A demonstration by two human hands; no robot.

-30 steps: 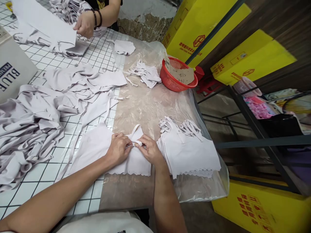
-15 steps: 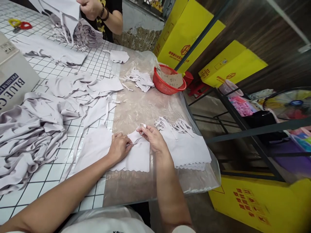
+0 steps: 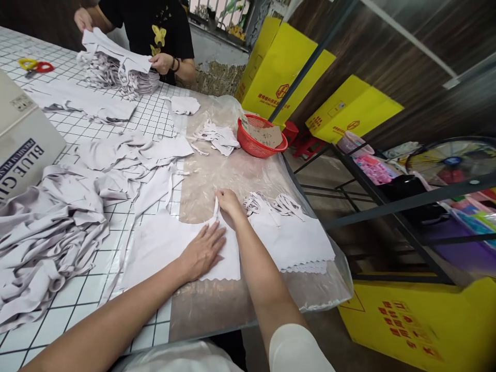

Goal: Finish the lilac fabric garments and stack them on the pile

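A pale grey fabric piece (image 3: 155, 248) with a scalloped lower edge lies spread in front of me, partly on clear plastic sheeting. My left hand (image 3: 203, 251) rests flat on it, fingers stretched out. At its upper edge my right hand (image 3: 228, 200) pinches a narrow fabric strap (image 3: 216, 207), which runs down toward my left fingertips. Just right of it lies a stack of similar fabric pieces (image 3: 290, 243), with looped straps (image 3: 290, 205) gathered along the top.
Loose grey fabric (image 3: 50, 232) heaps up on the left beside a cardboard box (image 3: 27, 139). A red basket (image 3: 258, 147) holds a cardboard note. Scissors (image 3: 36, 65) lie far left. Across the table a co-worker's hands (image 3: 163, 63) hold fabric above a bundle. A metal rack (image 3: 403, 248) stands right.
My left hand has gone from pinching the strap to lying flat on the fabric. My right hand has moved slightly up and left, drawing the strap upward. The co-worker's fabric is lower.
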